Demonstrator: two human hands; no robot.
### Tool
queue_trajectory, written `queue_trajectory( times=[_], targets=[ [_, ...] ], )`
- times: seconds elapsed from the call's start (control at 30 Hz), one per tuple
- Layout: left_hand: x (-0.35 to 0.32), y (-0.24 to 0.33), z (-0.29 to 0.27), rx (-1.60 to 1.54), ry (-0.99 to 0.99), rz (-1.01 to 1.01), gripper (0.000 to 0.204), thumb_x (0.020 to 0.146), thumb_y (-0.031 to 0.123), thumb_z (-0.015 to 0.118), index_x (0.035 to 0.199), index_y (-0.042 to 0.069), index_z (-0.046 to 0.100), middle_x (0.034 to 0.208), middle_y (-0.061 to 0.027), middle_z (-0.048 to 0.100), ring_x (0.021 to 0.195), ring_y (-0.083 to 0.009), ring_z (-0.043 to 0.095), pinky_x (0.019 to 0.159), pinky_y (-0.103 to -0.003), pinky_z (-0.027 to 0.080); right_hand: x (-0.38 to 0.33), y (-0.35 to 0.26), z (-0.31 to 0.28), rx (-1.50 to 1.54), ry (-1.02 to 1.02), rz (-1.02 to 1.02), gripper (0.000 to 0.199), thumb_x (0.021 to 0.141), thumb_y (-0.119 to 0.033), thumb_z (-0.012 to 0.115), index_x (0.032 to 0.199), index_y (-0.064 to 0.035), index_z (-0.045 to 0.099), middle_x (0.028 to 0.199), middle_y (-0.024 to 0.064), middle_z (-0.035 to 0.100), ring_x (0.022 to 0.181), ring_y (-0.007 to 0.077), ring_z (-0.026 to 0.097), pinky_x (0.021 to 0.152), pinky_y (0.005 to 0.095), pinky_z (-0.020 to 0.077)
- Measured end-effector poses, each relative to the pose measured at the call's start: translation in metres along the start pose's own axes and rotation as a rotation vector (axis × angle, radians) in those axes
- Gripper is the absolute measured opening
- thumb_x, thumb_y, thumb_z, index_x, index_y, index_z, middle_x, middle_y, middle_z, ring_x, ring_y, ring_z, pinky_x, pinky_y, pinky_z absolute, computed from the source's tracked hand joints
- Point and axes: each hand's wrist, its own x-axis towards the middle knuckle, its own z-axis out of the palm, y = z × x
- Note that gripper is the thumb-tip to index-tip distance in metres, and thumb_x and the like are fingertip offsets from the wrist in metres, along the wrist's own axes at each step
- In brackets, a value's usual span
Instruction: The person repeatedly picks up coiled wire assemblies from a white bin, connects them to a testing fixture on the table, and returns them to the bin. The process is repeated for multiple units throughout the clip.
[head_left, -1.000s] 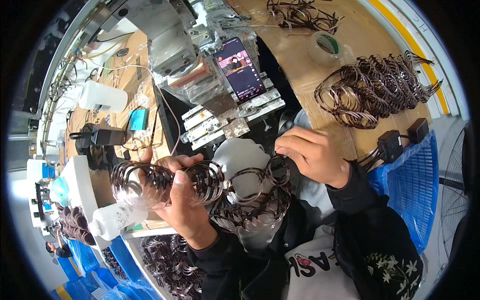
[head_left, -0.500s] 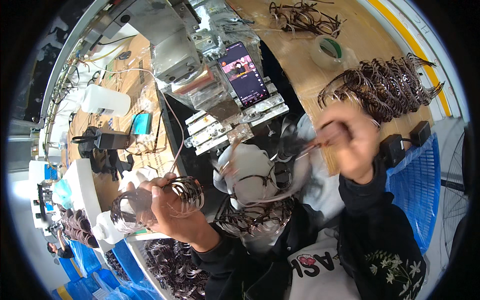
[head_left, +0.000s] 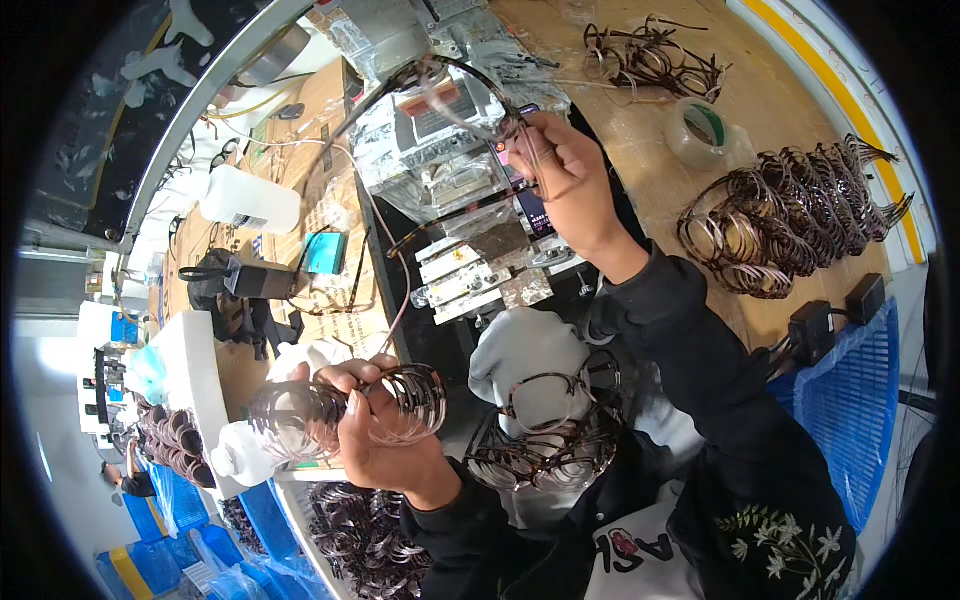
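My left hand (head_left: 385, 430) is closed round a stack of dark brown eyeglass frames (head_left: 425, 400), their rims nested together. My right hand (head_left: 570, 190) is raised over the metal machine, pinching a tortoiseshell eyeglass frame (head_left: 462, 216). That frame is close to the camera and partly blurred, with a temple stretching to the left. More loose eyeglass frames (head_left: 545, 455) lie on my lap, over grey cloth (head_left: 525, 345). A phone (head_left: 535, 215) with a lit screen rests on the machine, partly hidden behind my right hand.
The metal machine (head_left: 450, 180) stands ahead. On the right bench are a long row of eyeglass frames (head_left: 800, 220), a tape roll (head_left: 695, 132) and a loose pile of frames (head_left: 655, 60). A white bottle (head_left: 250, 200) lies on the left bench. A blue basket (head_left: 840, 410) stands at right.
My right hand has moved left and forward, from beside the row of frames to above the machine, bringing an eyeglass frame near the camera. My left hand still grips its stack.
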Motion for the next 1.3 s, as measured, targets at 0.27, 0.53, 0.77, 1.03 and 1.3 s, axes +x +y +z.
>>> queue_trajectory(
  times=[0.27, 0.53, 0.77, 1.03, 1.3],
  targets=[
    [-0.001, 0.000, 0.001, 0.036, -0.014, -0.029, 0.048, 0.084, 0.014, 0.049, 0.125, -0.004, 0.035, 0.083, -0.0113, 0.047, 0.074, -0.0228, 0.052, 0.067, -0.042, 0.049, 0.006, 0.026, 0.000, -0.079, 0.054, -0.073, 0.017, 0.097, -0.012, 0.045, 0.099, 0.0024, 0.054, 0.082, 0.0004, 0.053, 0.069, 0.0040, 0.043, 0.060, 0.0202, 0.0394],
    [0.010, -0.004, 0.013, 0.041, 0.043, -0.334, 0.087, 0.077, 0.078, 0.033, 0.113, 0.000, 0.046, 0.070, -0.0072, 0.047, 0.062, -0.0197, 0.052, 0.055, -0.038, 0.050, -0.027, -0.020, -0.001, -0.196, -0.043, -0.313, 0.013, 0.091, -0.002, 0.042, 0.096, 0.0013, 0.053, 0.079, 0.0037, 0.053, 0.064, 0.0082, 0.047, 0.060, 0.0205, 0.0404],
    [-0.002, 0.001, 0.021, -0.243, -0.116, -0.367, 0.106, 0.066, 0.085, 0.032, 0.126, -0.002, 0.039, 0.079, -0.0089, 0.053, 0.065, -0.0220, 0.054, 0.065, -0.039, 0.052, -0.071, -0.053, 0.016, -0.515, -0.198, -0.626, 0.017, 0.073, 0.009, 0.054, 0.088, 0.0016, 0.057, 0.063, 0.0097, 0.054, 0.051, 0.0182, 0.055, 0.044, 0.0286, 0.0414],
    [-0.015, 0.000, 0.027, 0.037, -0.405, -0.041, 0.090, 0.069, 0.021, 0.080, 0.138, 0.005, 0.023, 0.103, -0.0109, 0.052, 0.088, -0.0230, 0.060, 0.080, -0.037, 0.051, -0.106, -0.075, 0.020, -0.537, -0.345, -0.325, 0.023, 0.075, 0.006, 0.059, 0.098, 0.0033, 0.058, 0.086, 0.0151, 0.057, 0.066, 0.0260, 0.059, 0.054, 0.0326, 0.0469],
    [-0.008, 0.002, 0.015, -0.137, -0.327, -0.153, 0.064, 0.085, 0.023, 0.059, 0.135, 0.000, 0.028, 0.098, -0.0135, 0.049, 0.086, -0.0259, 0.056, 0.081, -0.044, 0.049, -0.134, -0.068, -0.052, -1.007, -0.637, 0.157, 0.022, 0.077, -0.012, 0.066, 0.098, -0.0056, 0.061, 0.091, 0.0093, 0.061, 0.078, 0.0259, 0.063, 0.066, 0.0366, 0.0467]
  ],
)
